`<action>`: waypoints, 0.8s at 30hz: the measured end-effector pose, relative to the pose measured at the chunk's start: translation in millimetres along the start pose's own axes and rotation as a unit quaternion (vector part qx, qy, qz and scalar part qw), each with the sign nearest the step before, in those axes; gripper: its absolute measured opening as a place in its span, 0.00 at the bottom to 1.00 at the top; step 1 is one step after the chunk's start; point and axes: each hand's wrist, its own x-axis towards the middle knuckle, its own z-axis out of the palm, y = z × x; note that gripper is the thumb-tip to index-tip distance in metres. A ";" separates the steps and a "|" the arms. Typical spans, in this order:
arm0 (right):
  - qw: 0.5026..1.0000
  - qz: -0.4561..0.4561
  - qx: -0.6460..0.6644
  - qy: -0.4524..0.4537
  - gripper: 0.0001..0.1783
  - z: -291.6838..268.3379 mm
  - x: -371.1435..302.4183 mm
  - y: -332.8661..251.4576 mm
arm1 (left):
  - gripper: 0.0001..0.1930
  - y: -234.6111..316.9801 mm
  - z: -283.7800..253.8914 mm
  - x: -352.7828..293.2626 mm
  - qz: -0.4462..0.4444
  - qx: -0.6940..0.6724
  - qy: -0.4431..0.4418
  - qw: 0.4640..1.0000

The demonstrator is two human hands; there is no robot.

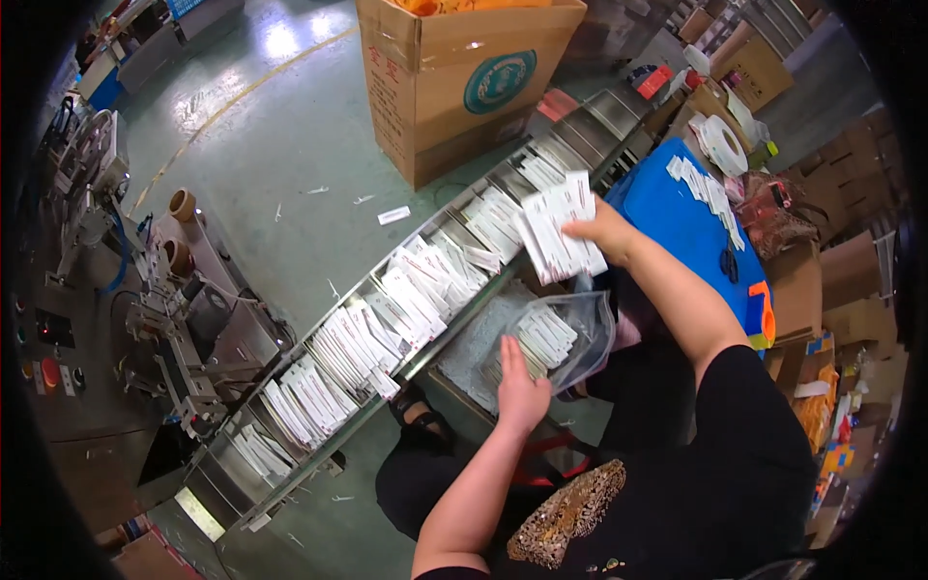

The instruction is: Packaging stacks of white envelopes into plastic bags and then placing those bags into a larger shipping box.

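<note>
My right hand grips a thick stack of white packets with fine printed lines, held up beside the conveyor. Below it, a clear plastic bag lies with its mouth spread and more white packets inside. My left hand lies against the near side of this bag, fingers stretched out straight; its palm side is hidden. Beyond both hands runs a metal conveyor, divided into compartments, where rows of white packets lean on one another.
A tall cardboard box stands behind the conveyor. To the right, a blue surface carries loose packets, black scissors and an orange-and-blue tape dispenser. Machinery fills the left side. Stray packets lie on the floor.
</note>
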 end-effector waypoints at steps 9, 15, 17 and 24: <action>0.900 0.080 -0.418 -0.092 0.51 47.5 -112.5 144.7 | 0.41 8.4 14.7 -17.7 0.051 0.026 0.033 0.998; 0.848 0.076 -0.513 -0.114 0.43 85.8 -107.1 208.6 | 0.43 8.6 20.4 -26.0 0.062 0.040 -0.011 0.997; 0.819 0.056 -0.551 -0.152 0.42 75.4 -106.8 215.8 | 0.43 10.0 16.9 -29.1 0.054 0.022 -0.031 0.998; 0.898 0.053 -0.382 -0.210 0.13 54.2 -73.3 32.2 | 0.43 16.4 -3.5 -25.4 0.010 0.016 -0.084 0.996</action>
